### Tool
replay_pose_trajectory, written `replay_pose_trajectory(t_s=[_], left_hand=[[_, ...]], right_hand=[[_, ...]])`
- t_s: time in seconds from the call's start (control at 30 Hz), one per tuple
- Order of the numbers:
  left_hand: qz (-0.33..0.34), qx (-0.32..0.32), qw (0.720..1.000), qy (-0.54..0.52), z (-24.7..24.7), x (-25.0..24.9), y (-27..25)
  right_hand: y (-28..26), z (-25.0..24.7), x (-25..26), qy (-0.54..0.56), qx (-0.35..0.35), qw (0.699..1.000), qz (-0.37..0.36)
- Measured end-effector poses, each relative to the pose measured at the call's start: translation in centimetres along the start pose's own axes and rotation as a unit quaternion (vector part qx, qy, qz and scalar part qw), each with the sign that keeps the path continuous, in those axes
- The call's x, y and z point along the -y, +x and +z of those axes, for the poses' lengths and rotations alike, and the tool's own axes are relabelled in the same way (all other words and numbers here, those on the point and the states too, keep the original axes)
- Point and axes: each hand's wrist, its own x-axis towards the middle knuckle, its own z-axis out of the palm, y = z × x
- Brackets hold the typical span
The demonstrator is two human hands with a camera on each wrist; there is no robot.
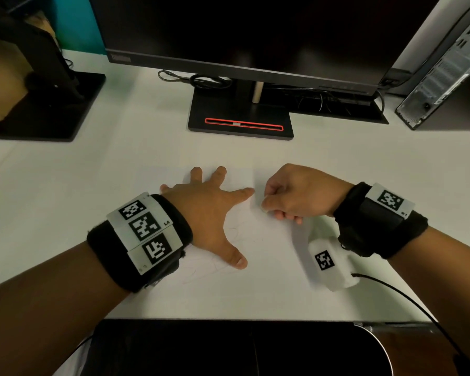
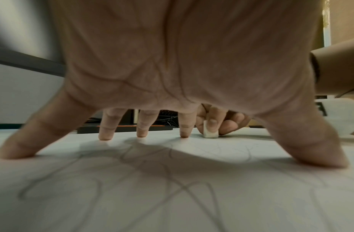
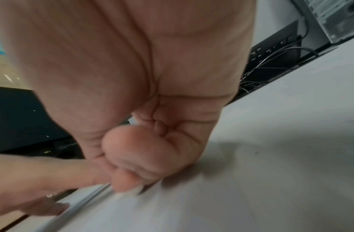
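Note:
A white sheet of paper (image 1: 255, 240) with faint pencil scribbles (image 2: 152, 172) lies on the white desk (image 1: 92, 172). My left hand (image 1: 209, 210) rests on the sheet with fingers spread and straight, fingertips (image 2: 141, 133) pressing it down. Just right of the left index finger, my right hand (image 1: 296, 196) is curled, with thumb and fingers pinching a small white eraser (image 2: 210, 134) whose lower end touches the paper. In the right wrist view the right hand (image 3: 148, 149) hides the eraser, and the left hand's fingers (image 3: 43, 172) lie along the paper's edge.
A dark monitor (image 1: 242, 36) on a black stand base (image 1: 242, 123) stands behind the paper, with cables (image 1: 201, 80) under it. A computer tower (image 1: 445, 77) is at the back right and another black stand (image 1: 52, 104) at the back left. The desk's front edge (image 1: 228, 318) is close to me.

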Motion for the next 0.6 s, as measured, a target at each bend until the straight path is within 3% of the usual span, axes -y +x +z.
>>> replay_pose_trajectory(t_s=[0.07,0.17,0.33,0.5,0.6], left_hand=[[0.000,0.000,1.000,0.003,0.0,0.0,0.0],[0.003,-0.003,1.000,0.001,0.0,0.0,-0.1],[0.003,-0.002,1.000,0.000,0.0,0.0,0.1],[0.004,-0.002,1.000,-0.006,0.0,0.1,-0.1],[0.005,-0.003,1.000,-0.005,0.0,0.0,0.0]], right_hand=[[0.1,-0.5,-0.3,0.018,0.000,1.000,0.017],[0.6,-1.3,-0.7,0.040,-0.053,0.997,0.039],[0.0,-0.3,0.0,0.008,0.024,1.000,0.007],[0.9,-1.4,-0.3,0.022,-0.044,0.998,0.031],[0.6,-0.4,0.0,0.006,-0.013,1.000,0.005]])
